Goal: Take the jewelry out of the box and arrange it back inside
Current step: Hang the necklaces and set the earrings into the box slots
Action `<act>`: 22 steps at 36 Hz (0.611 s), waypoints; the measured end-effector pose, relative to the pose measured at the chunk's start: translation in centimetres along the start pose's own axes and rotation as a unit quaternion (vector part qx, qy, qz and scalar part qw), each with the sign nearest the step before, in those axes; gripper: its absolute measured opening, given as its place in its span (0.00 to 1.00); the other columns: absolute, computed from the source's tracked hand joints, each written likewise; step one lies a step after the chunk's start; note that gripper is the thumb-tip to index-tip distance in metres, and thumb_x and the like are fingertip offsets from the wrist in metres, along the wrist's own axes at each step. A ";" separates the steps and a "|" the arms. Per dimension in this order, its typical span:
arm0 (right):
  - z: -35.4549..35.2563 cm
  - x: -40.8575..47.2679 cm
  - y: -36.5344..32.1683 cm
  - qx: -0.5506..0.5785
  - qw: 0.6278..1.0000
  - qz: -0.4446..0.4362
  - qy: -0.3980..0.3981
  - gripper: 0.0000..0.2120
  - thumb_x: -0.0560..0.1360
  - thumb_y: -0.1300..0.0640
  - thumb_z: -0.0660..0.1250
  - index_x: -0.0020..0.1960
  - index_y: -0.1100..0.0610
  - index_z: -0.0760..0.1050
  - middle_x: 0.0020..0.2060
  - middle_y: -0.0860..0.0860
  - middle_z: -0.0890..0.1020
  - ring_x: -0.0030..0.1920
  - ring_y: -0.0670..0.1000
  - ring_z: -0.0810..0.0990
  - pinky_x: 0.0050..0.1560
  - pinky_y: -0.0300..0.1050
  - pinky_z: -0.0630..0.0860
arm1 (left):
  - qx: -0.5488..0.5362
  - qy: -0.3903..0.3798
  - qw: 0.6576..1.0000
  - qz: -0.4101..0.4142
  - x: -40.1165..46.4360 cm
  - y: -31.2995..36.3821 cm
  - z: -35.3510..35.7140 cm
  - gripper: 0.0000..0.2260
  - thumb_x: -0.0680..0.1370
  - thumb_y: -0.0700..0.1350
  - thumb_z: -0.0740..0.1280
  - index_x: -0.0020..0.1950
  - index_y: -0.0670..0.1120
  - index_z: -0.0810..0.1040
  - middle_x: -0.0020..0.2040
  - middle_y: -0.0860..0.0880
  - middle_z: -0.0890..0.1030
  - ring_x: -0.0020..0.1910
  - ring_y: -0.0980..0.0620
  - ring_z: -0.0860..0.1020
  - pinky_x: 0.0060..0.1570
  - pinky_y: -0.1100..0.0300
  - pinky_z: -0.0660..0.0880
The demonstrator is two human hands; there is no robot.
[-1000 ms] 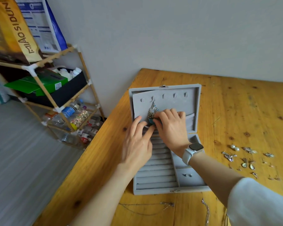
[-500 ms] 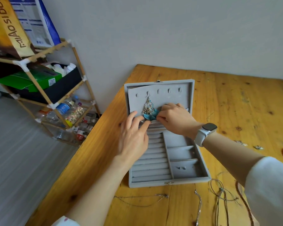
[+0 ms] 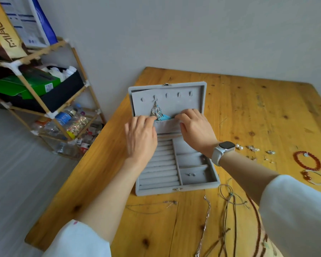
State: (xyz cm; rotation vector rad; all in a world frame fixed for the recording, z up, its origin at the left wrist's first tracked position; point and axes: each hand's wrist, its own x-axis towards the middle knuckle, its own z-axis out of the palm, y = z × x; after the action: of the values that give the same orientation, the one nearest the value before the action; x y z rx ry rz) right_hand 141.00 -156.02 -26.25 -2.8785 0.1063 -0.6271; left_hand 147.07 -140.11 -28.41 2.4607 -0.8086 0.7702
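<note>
Pale grey wall runs behind a knotty wooden desk (image 3: 248, 112), and on it a grey velvet jewelry box (image 3: 198, 184) lies open with its lid (image 3: 196, 93) tipped back toward the far side. Both hands reach to the fabric pocket (image 3: 167, 125) at the foot of the lid: the left hand (image 3: 141, 138) lies with fingers nearly straight, fingertips on the pocket's top edge, while the right hand (image 3: 195, 127) has its fingers bent over the same edge, thumb on the pocket's face, a watch (image 3: 223, 150) on its wrist. A silver and turquoise pendant (image 3: 157, 113) hangs from a hook in the lid, its lower end at the pocket mouth between the two hands. Down in the tray, ring rolls (image 3: 159, 169) fill the left half; a near right compartment holds small studs (image 3: 191, 174). Loose on the desk lie earrings (image 3: 253, 148), a red bead bracelet (image 3: 307, 161) and cord necklaces (image 3: 230, 204). On the shelf (image 3: 50, 114) at left, a bag (image 3: 6, 32) reads "MIAO SI".
</note>
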 end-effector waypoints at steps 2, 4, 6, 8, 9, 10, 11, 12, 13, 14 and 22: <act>-0.6 -1.2 0.0 0.034 0.999 -0.003 0.009 0.16 0.72 0.61 0.53 0.52 0.63 0.76 0.48 0.59 0.79 0.46 0.63 0.77 0.43 0.55 0.77 | -0.024 -0.011 1.000 -0.002 -1.0 0.4 -0.5 0.12 0.71 0.40 0.66 0.54 0.45 0.78 0.52 0.47 0.79 0.52 0.44 0.74 0.48 0.50 0.69; -1.4 -3.0 -0.2 0.064 0.998 0.005 0.027 0.14 0.72 0.63 0.57 0.54 0.63 0.76 0.49 0.59 0.78 0.48 0.63 0.76 0.46 0.54 0.77 | -0.058 -0.009 0.998 -0.011 -2.4 0.9 -1.1 0.12 0.71 0.41 0.63 0.53 0.45 0.78 0.53 0.47 0.78 0.53 0.46 0.73 0.49 0.50 0.69; -2.0 -5.4 -0.3 0.087 0.995 0.011 0.043 0.12 0.72 0.67 0.61 0.54 0.63 0.76 0.50 0.59 0.78 0.50 0.61 0.76 0.48 0.52 0.76 | -0.105 -0.001 0.994 -0.019 -4.2 1.7 -1.8 0.12 0.72 0.43 0.60 0.52 0.44 0.79 0.52 0.46 0.78 0.52 0.48 0.72 0.51 0.51 0.70; -2.6 -8.1 -0.4 0.112 0.992 0.016 0.047 0.11 0.73 0.67 0.63 0.54 0.63 0.77 0.49 0.58 0.79 0.50 0.59 0.76 0.48 0.51 0.76 | -0.158 -0.004 0.987 -0.022 -6.5 2.7 -2.6 0.13 0.73 0.43 0.59 0.52 0.42 0.79 0.50 0.44 0.77 0.51 0.47 0.74 0.53 0.53 0.71; -2.9 -9.6 -0.5 0.125 0.991 0.020 0.048 0.10 0.73 0.67 0.63 0.53 0.63 0.77 0.48 0.57 0.79 0.50 0.58 0.77 0.48 0.50 0.76 | -0.178 -0.012 0.984 -0.025 -7.9 3.3 -2.9 0.13 0.73 0.43 0.59 0.52 0.41 0.79 0.50 0.44 0.77 0.51 0.46 0.75 0.54 0.55 0.70; -3.2 -11.0 -0.6 0.139 0.989 0.029 0.048 0.10 0.73 0.67 0.63 0.53 0.62 0.77 0.47 0.57 0.79 0.49 0.57 0.77 0.47 0.50 0.76 | -0.193 -0.023 0.980 -0.028 -9.3 3.9 -3.3 0.13 0.73 0.43 0.58 0.52 0.41 0.79 0.50 0.44 0.77 0.50 0.45 0.76 0.55 0.55 0.70; -3.6 -12.5 -0.8 0.152 0.987 0.040 0.045 0.09 0.74 0.66 0.62 0.52 0.62 0.78 0.46 0.56 0.79 0.48 0.57 0.76 0.46 0.49 0.76 | -0.206 -0.038 0.977 -0.033 -10.7 4.5 -3.8 0.13 0.73 0.43 0.58 0.52 0.41 0.79 0.50 0.44 0.77 0.50 0.45 0.76 0.55 0.55 0.71; -4.0 -13.9 -1.0 0.157 0.985 0.051 0.040 0.09 0.74 0.65 0.62 0.51 0.61 0.78 0.45 0.55 0.79 0.47 0.56 0.76 0.44 0.49 0.75 | -0.217 -0.051 0.974 -0.037 -12.2 5.1 -4.1 0.13 0.74 0.43 0.58 0.52 0.42 0.79 0.50 0.45 0.77 0.50 0.46 0.77 0.54 0.55 0.71; -4.2 -15.2 -1.1 0.155 0.986 0.061 0.030 0.08 0.74 0.65 0.63 0.51 0.60 0.78 0.44 0.55 0.79 0.46 0.55 0.76 0.43 0.49 0.75 | -0.227 -0.064 0.971 -0.038 -13.6 5.6 -4.4 0.13 0.74 0.43 0.58 0.52 0.42 0.79 0.49 0.45 0.77 0.50 0.48 0.77 0.54 0.57 0.71; -4.3 -16.5 -1.3 0.144 0.987 0.071 0.015 0.07 0.74 0.64 0.64 0.51 0.60 0.78 0.44 0.54 0.79 0.45 0.55 0.75 0.44 0.50 0.75 | -0.237 -0.080 0.967 -0.040 -15.0 6.0 -4.7 0.13 0.74 0.44 0.58 0.52 0.42 0.79 0.49 0.46 0.78 0.50 0.49 0.76 0.54 0.59 0.71; -3.1 -19.8 -2.4 0.004 0.984 0.152 -0.098 0.14 0.77 0.48 0.59 0.58 0.53 0.75 0.53 0.53 0.76 0.56 0.56 0.69 0.52 0.50 0.62 | -0.180 -0.180 0.967 0.018 -20.7 6.4 -5.1 0.14 0.75 0.45 0.57 0.53 0.43 0.79 0.54 0.48 0.78 0.54 0.51 0.72 0.55 0.54 0.71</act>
State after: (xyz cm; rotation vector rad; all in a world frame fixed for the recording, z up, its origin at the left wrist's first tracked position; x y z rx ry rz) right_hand 121.75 -152.01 -31.00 -2.8133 0.5001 -0.2863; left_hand 127.11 -133.72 -36.00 2.2803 -1.0214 0.1588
